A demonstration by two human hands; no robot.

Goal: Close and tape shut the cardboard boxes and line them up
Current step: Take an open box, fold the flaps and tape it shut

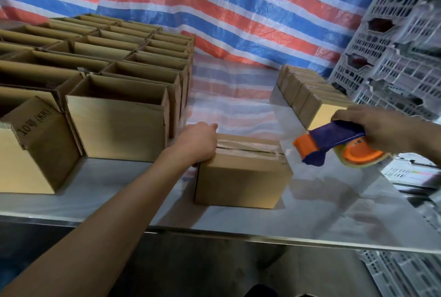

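Table (334, 213): one, shiny metal.
Open boxes (119, 129): many, in packed rows at left; exact count unclear.
Closed boxes (319, 110): one row, about five, far right.
Middle box (241, 182): one, near the table's front edge, flaps down, clear tape along its seam.
Tape dispenser (334, 144): one, blue and orange, just right of that box.
Left hand (198, 144): fingers and thumb clasp the box's left end.
Right hand (381, 127): wrapped around the dispenser.

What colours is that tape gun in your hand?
The plastic tape dispenser is orange and dark blue, gripped by the right hand; head view shows it.
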